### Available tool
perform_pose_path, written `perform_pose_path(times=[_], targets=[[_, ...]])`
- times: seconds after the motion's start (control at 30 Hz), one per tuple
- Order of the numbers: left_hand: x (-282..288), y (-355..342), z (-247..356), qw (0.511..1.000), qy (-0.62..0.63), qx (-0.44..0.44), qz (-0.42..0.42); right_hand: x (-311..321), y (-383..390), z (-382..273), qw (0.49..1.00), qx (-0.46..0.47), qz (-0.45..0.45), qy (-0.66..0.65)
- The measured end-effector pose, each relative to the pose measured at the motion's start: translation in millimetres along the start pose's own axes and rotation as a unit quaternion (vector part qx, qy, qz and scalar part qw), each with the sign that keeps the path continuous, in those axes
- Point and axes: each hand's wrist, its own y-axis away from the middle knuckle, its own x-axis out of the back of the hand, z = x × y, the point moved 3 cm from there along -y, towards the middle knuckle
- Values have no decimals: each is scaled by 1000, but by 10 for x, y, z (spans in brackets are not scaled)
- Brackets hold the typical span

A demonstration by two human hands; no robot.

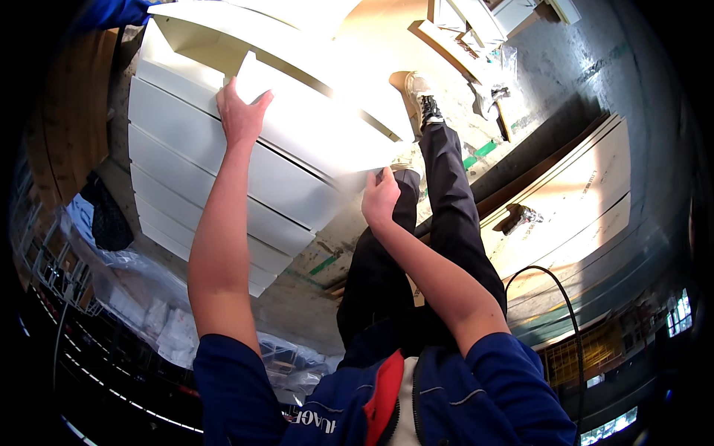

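A white chest of drawers [190, 141] stands in front of me on the left, with an uncovered compartment at its upper left. A white drawer [305, 123] sits at its upper right, washed out by glare, so how far in it goes I cannot tell. My left hand [242, 115] grips the drawer's left end, thumb and fingers apart around its edge. At the drawer's right end my right hand [381, 197] is closed, thumb and fingers pinching the front's corner. Several closed drawer fronts lie below my left hand.
Beyond my feet are white furniture parts [454, 30] and a dark-handled tool [503, 119] on the floor. To my right, a cardboard-coloured stack [587, 186] bears another tool [519, 218]. Clear plastic wrapping [152, 305] lies at left, near a brown carton [74, 134].
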Motion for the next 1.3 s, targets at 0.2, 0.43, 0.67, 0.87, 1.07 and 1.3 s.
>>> perform_pose_path(times=[0.2, 0.43, 0.67, 0.87, 1.07, 1.3], targets=[[45, -71, 18, 998, 10, 12, -58, 0, -44, 68, 1000, 9, 7, 4], [45, -103, 29, 998, 16, 13, -59, 40, -47, 3, 999, 29, 10, 13], [56, -105, 3, 999, 7, -4, -49, 18, -52, 45, 998, 42, 19, 39], [45, -108, 21, 999, 1, -24, -46, 68, -57, -28, 998, 40, 14, 42], [-19, -143, -94, 998, -12, -27, -47, 97, -90, 45, 998, 51, 3, 22], [26, -123, -15, 998, -2, -24, -53, 79, -86, 82, 998, 48, 3, 29]])
